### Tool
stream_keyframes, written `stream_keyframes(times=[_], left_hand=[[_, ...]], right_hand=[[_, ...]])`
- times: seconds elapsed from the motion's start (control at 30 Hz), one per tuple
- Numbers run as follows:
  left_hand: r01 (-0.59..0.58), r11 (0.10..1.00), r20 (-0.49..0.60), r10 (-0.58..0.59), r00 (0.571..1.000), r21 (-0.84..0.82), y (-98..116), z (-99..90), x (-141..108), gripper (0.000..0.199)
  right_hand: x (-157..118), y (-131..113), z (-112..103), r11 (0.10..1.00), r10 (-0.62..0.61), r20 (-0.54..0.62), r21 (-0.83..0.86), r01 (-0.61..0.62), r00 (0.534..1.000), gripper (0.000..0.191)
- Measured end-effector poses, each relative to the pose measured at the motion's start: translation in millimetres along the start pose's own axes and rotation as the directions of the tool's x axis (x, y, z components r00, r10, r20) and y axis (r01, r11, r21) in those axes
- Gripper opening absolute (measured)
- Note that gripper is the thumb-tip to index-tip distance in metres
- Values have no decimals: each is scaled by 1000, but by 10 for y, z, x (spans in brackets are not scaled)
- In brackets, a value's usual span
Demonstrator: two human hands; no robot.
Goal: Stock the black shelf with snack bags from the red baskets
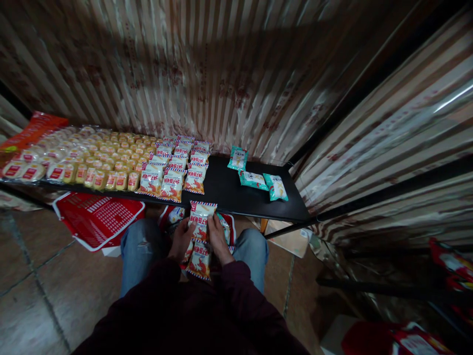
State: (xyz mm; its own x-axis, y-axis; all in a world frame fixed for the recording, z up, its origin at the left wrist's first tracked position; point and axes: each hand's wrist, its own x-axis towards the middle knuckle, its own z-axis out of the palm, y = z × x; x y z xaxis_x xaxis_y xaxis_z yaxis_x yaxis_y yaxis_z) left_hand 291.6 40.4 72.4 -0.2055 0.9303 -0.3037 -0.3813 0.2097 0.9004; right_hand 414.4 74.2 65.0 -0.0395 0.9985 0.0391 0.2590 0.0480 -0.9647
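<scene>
Between my knees, my left hand (182,238) and my right hand (218,236) grip the two sides of a red-and-white snack bag (201,220). A second bag of the same kind (200,259) lies just below it, nearer to my body. Similar bags (172,184) stand in rows on the black shelf (225,192) in front of me. Further right on the shelf are teal snack bags (238,159). Small wrapped yellow cakes (107,158) and round white packs (33,171) cover its left part.
A red basket (99,217) sits on the floor under the shelf's left side. Black rack bars (369,195) run at the right. A cardboard piece (288,236) lies below the shelf, and red packages (417,340) are at the lower right.
</scene>
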Motion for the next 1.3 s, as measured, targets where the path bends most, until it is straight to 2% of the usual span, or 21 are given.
stream_keyframes(times=[0.1, 0.27, 0.37, 0.5, 0.57, 0.67, 0.8, 0.93, 1.17, 1.3], left_hand=[[-30, 999, -18, 31, 999, 43, 76, 3, 52, 49], [-186, 979, 20, 185, 983, 80, 166, 26, 197, 44], [-263, 929, 15, 269, 963, 260, 221, 16, 321, 39], [-282, 807, -15, 338, 941, 518, 269, 0, 506, 37], [-302, 753, -47, 403, 914, 585, 265, 4, 596, 38], [-358, 647, -58, 529, 847, 674, 240, 13, 709, 41], [-440, 474, 47, 638, 769, 763, 216, 12, 805, 43], [-487, 323, 143, 699, 701, 811, 183, -1, 864, 43], [-485, 187, 205, 736, 645, 854, 101, -21, 961, 42], [-478, 151, 215, 750, 626, 865, 87, -15, 1012, 42]], right_hand=[[53, -49, 49, 996, 68, 16, 57, -69, 998, 43], [202, -165, 174, 992, 127, -114, 17, -126, 985, 40], [354, -192, 252, 990, 137, -153, -22, -142, 979, 37], [597, -181, 343, 993, 85, -179, -66, -98, 980, 35], [710, -170, 382, 994, 48, -182, -88, -65, 982, 35], [854, -152, 435, 994, -5, -185, -105, -15, 983, 36], [1010, -125, 489, 987, -51, -220, -157, 16, 974, 39], [1121, -88, 517, 984, -50, -244, -177, 6, 969, 42], [1210, -22, 546, 969, -107, -284, -246, 35, 953, 42], [1234, -10, 555, 958, -158, -307, -278, 71, 938, 44]])
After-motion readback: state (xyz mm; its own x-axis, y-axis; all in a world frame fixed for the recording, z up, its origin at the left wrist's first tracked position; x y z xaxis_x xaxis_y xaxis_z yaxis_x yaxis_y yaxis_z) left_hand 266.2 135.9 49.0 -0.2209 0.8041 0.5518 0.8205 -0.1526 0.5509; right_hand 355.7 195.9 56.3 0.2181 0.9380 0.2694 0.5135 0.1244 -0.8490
